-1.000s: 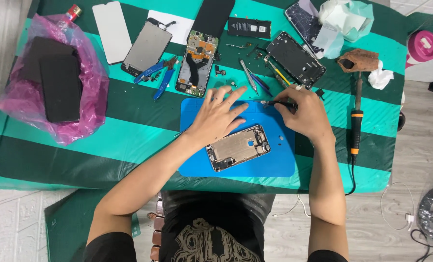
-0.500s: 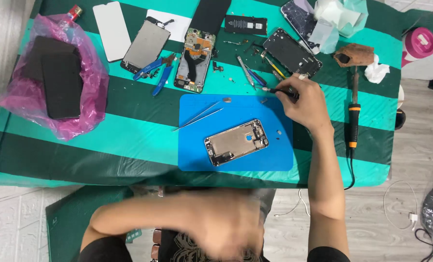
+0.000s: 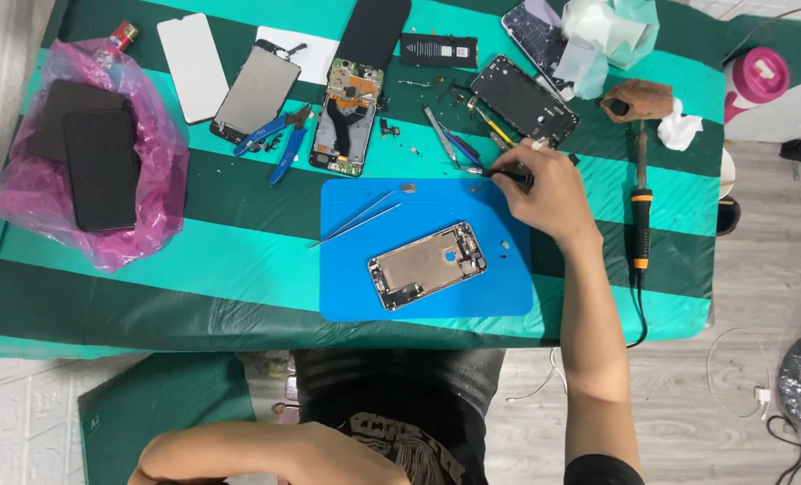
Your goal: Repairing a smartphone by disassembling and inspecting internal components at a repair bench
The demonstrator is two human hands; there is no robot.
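Note:
An opened phone body [image 3: 427, 266] lies tilted on a blue work mat [image 3: 346, 287] on the striped green table. My right hand [image 3: 544, 190] rests at the mat's upper right corner, shut on a thin dark screwdriver [image 3: 495, 173] whose tip points left. Metal tweezers [image 3: 357, 218] lie loose on the mat's upper left part. My left arm is pulled back to my lap at the bottom of the view [image 3: 265, 449]; its hand is mostly hidden below the table edge, so its fingers cannot be made out.
A pink bag [image 3: 149, 180] with dark phones sits at the left. Phone screens, another opened phone [image 3: 346, 117], blue pliers [image 3: 279, 144], a battery [image 3: 438, 51] and small tools crowd the back. A soldering iron [image 3: 639, 207] lies at the right, by a pink-lidded cup [image 3: 758, 76].
My left hand has left the mat and dropped to my lap, leaving the tweezers lying on the mat. My right hand stays at the mat's upper right with the screwdriver.

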